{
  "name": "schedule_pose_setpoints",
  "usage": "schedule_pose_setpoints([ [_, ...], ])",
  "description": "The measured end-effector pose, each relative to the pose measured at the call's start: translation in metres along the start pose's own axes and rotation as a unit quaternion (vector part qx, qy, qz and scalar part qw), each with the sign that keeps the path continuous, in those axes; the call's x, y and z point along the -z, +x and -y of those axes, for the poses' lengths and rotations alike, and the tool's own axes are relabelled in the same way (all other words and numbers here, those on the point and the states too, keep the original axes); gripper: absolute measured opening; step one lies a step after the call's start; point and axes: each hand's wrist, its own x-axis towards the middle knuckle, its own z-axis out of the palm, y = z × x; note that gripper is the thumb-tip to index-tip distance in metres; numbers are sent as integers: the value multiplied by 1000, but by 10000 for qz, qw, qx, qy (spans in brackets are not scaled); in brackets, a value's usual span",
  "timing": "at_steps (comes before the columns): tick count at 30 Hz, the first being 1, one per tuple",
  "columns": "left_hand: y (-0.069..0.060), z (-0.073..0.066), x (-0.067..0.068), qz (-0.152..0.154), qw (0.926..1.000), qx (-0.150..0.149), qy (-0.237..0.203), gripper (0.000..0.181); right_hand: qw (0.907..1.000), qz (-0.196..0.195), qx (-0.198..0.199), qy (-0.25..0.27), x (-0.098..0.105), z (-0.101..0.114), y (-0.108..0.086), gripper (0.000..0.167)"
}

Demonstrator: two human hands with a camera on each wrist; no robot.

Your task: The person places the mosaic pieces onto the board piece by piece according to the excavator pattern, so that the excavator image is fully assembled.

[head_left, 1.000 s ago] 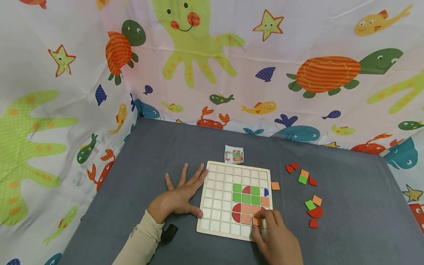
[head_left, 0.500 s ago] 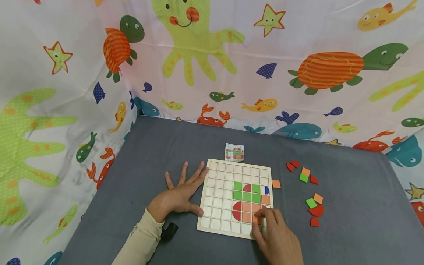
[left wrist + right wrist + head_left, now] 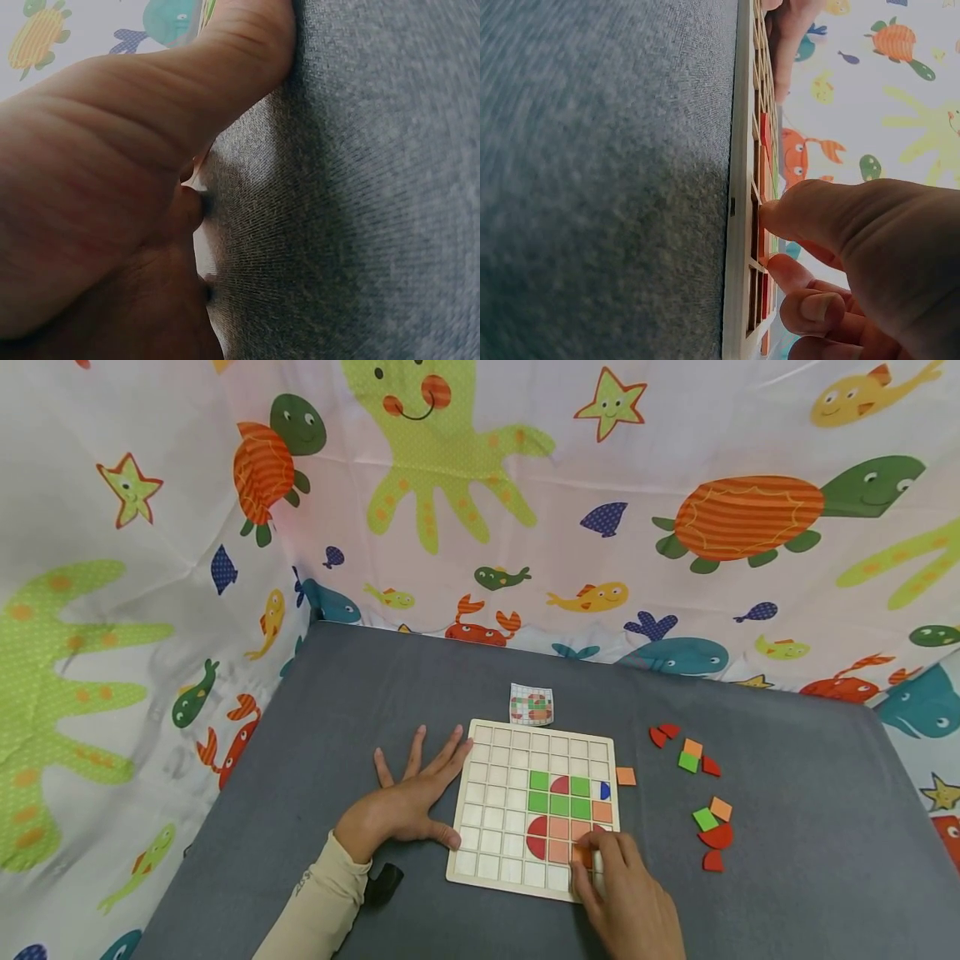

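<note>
Right hand [image 3: 630, 885] pinches an orange square tile [image 3: 581, 856] over a lower-right cell of the pale wooden grid board [image 3: 496, 776]. Left hand [image 3: 405, 806], spread, touches its left edge. Seated: green, red, orange, blue tiles [image 3: 558, 806]. Unplaced: loose tiles [image 3: 716, 837], right.

We see a pale wooden grid board [image 3: 491, 842] on dark grey cloth [image 3: 360, 693]. Left hand [image 3: 411, 810] spread, thumb and a fingertip at the board's left edge. Right hand [image 3: 633, 893] pinches an orange square tile [image 3: 582, 855] at the grid's near right part; we can't tell if it's seated. Green squares [image 3: 558, 806] and a blue piece [image 3: 604, 791] fill cells. Small printed card [image 3: 531, 705] just beyond the far edge, loose orange tile [image 3: 626, 776] beside the right one. Further right we get scattered red, green and orange pieces [image 3: 716, 836]. Sea-animal curtain [image 3: 442, 589] behind.
</note>
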Motion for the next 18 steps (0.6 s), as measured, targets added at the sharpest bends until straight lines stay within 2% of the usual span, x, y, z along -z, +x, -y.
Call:
schedule_pose_setpoints([
  [6, -1, -1, 1, 5, 10000, -8, -16, 136, 9999, -86, 61, -58, 0, 0, -1, 29],
  [13, 4, 6, -5, 18, 10000, 26, -77, 138, 9999, -36, -76, -70, 0, 0, -1, 27],
  [18, 1, 3, -2, 35, 10000, -26, -61, 136, 9999, -106, -111, 9, 1, 1, -2, 27],
])
